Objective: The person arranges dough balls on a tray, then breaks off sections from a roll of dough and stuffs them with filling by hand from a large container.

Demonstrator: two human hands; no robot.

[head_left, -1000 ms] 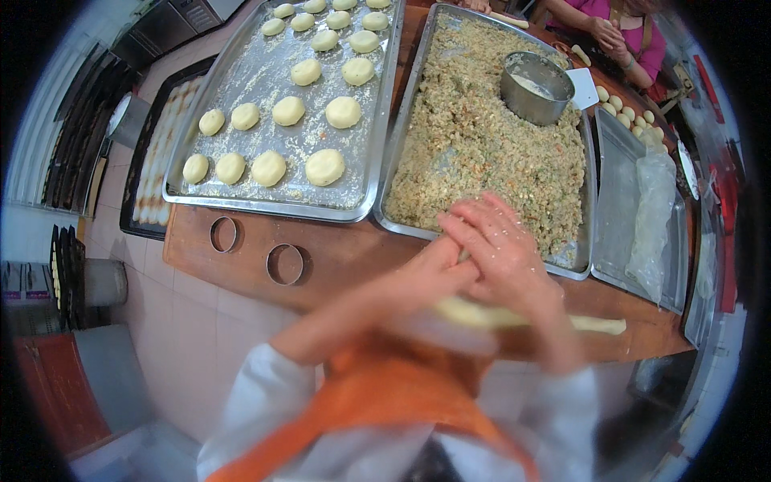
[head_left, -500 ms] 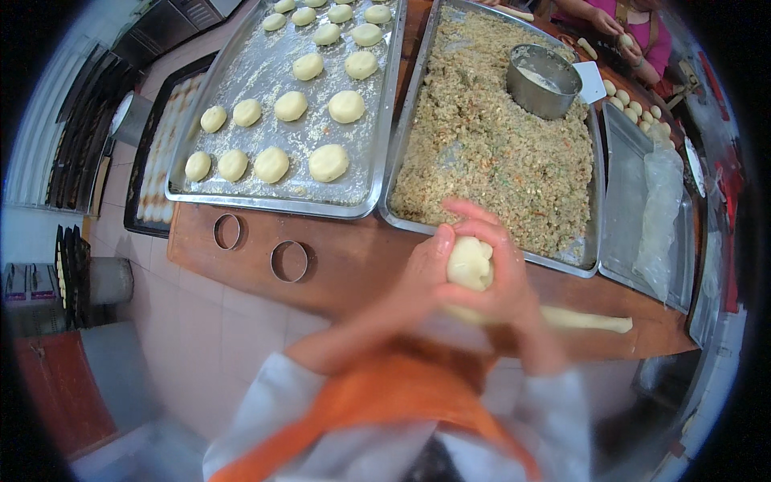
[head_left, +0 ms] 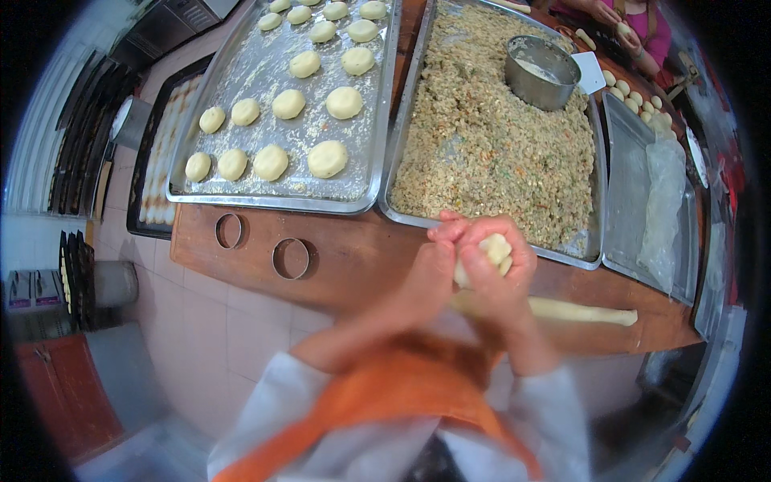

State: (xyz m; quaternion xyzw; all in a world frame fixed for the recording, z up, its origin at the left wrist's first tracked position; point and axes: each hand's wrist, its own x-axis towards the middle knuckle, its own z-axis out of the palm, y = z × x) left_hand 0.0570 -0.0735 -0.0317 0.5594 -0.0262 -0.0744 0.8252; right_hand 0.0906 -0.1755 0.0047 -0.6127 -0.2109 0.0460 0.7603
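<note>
1 dough piece [head_left: 496,246] is held between the left hand [head_left: 436,257] and the right hand [head_left: 502,287], both curled closely around it, above the table [head_left: 349,249], near the edge of the filling tray [head_left: 405,218]. 1 dough strip [head_left: 586,311] extends rightward on the table. 2 metal rings [head_left: 275,261] lie apart at left.

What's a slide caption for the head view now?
Left hand and right hand cup dough near a metal tray of crumbly mixture.
</note>
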